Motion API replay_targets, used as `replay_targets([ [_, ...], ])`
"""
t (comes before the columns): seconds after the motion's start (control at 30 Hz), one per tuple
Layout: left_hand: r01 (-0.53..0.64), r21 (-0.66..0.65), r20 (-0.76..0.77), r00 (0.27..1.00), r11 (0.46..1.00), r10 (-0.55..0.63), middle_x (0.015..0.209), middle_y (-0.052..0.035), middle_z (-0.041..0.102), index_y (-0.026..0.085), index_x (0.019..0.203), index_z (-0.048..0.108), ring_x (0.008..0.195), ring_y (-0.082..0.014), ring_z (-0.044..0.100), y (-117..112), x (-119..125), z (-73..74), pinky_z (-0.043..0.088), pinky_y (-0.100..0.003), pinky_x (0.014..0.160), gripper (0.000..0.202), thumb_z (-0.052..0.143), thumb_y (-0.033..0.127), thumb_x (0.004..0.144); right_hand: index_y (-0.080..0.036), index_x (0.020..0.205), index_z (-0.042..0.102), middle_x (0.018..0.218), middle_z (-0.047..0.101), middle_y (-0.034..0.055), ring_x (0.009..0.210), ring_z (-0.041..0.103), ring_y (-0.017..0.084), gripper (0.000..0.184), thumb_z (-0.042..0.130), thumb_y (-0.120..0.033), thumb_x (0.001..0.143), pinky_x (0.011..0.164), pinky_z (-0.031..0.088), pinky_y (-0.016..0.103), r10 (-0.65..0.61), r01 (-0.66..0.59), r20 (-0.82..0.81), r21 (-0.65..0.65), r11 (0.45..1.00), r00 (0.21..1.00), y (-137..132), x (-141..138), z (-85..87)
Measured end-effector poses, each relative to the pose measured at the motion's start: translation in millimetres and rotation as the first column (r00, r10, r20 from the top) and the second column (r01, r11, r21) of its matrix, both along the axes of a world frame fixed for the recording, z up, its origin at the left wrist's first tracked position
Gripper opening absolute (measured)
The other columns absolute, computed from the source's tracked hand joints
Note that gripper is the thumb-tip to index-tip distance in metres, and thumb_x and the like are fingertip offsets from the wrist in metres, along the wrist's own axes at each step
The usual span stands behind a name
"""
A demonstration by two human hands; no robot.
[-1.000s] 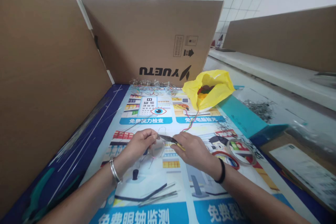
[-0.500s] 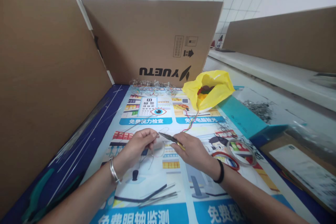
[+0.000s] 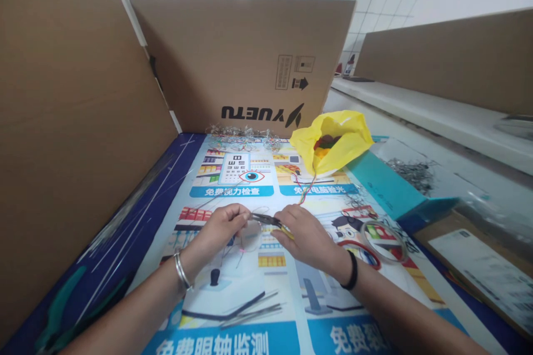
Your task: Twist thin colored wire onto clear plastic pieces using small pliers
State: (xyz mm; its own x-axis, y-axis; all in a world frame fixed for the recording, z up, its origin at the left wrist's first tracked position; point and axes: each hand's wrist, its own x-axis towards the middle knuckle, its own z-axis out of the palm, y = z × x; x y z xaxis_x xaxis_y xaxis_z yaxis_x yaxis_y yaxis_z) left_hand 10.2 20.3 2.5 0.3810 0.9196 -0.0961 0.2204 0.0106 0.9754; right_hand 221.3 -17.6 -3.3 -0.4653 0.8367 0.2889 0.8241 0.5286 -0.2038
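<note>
My right hand (image 3: 303, 232) is closed round small pliers (image 3: 266, 219) with dark jaws and a yellow handle. The jaws point left, their tips close to the fingers of my left hand (image 3: 227, 227). That hand pinches a thin wire (image 3: 243, 244), whose ends hang below the fingers with a small pinkish bit on it. A faint loop of wire curves under the pliers. Whether the jaws grip the wire is too small to tell. Both hands are above a printed poster sheet (image 3: 233, 288).
A yellow bag (image 3: 345, 158) with coloured cord stands behind my right hand. Rolls of wire (image 3: 383, 241) lie to the right, beside a teal box (image 3: 387, 186). Teal-handled pliers (image 3: 62, 305) are at lower left. Cut wires (image 3: 254, 310) lie in front; cardboard (image 3: 241, 61) stands behind.
The pliers have turned slightly, their jaws now more level. My right hand has rotated a little with them. My left hand stays nearly in place.
</note>
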Motion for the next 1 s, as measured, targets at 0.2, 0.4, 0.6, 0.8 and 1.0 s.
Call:
replay_targets([
  [0.2, -0.022, -0.016, 0.004, 1.000, 1.000, 0.022, 0.058, 0.0039, 0.046, 0.017, 0.065, 0.052, 0.049, -0.0080, 0.044, -2.0, 2.1, 1.9, 0.036, -0.020, 0.047, 0.020, 0.054, 0.034, 0.075, -0.017, 0.092, 0.055, 0.083, 0.055, 0.0066, 0.083, 0.050, 0.020, 0.021, 0.047, -0.036, 0.089, 0.072, 0.038, 0.031, -0.051, 0.046, 0.094, 0.061, 0.997, 0.994, -3.6, -4.5, 0.2],
  [0.4, -0.031, -0.018, 0.000, 1.000, 0.999, 0.031, 0.055, 0.0045, 0.047, 0.017, 0.065, 0.053, 0.047, -0.0080, 0.043, -1.7, 2.6, 1.0, 0.035, -0.019, 0.046, 0.021, 0.055, 0.036, 0.074, -0.017, 0.088, 0.054, 0.083, 0.055, 0.0058, 0.080, 0.050, 0.019, 0.019, 0.048, -0.035, 0.089, 0.068, 0.036, 0.029, -0.072, 0.058, 0.146, 0.096, 0.994, 0.987, -4.2, -5.7, -2.1],
  [0.6, -0.035, -0.008, -0.010, 0.999, 0.999, 0.035, 0.055, 0.0037, 0.048, 0.017, 0.067, 0.053, 0.047, -0.0086, 0.044, -1.9, 1.0, -2.2, 0.034, -0.019, 0.045, 0.023, 0.053, 0.037, 0.077, -0.018, 0.087, 0.053, 0.082, 0.055, 0.0055, 0.079, 0.050, 0.018, 0.019, 0.042, -0.032, 0.091, 0.068, 0.037, 0.029, -0.068, 0.056, 0.125, 0.094, 0.994, 0.990, -4.2, -6.0, -3.2],
  [0.8, -0.050, 0.001, -0.012, 0.999, 0.999, 0.050, 0.057, 0.0038, 0.048, 0.017, 0.067, 0.053, 0.048, -0.0083, 0.044, -1.5, 0.9, -4.3, 0.033, -0.019, 0.045, 0.021, 0.054, 0.036, 0.076, -0.017, 0.090, 0.054, 0.082, 0.056, 0.0057, 0.079, 0.050, 0.018, 0.017, 0.040, -0.028, 0.091, 0.070, 0.038, 0.029, -0.055, 0.045, 0.101, 0.094, 0.995, 0.993, -4.0, -5.9, -4.7],
  [1.0, -0.059, -0.005, 0.026, 0.998, 0.998, 0.059, 0.058, 0.0042, 0.047, 0.017, 0.065, 0.052, 0.048, -0.0080, 0.044, -2.6, 2.7, -0.9, 0.033, -0.019, 0.047, 0.020, 0.055, 0.034, 0.075, -0.017, 0.091, 0.055, 0.082, 0.056, 0.0053, 0.079, 0.051, 0.018, 0.018, 0.041, -0.029, 0.091, 0.069, 0.039, 0.028, -0.072, 0.067, 0.078, 0.066, 0.996, 0.994, -5.0, -5.1, 0.4],
])
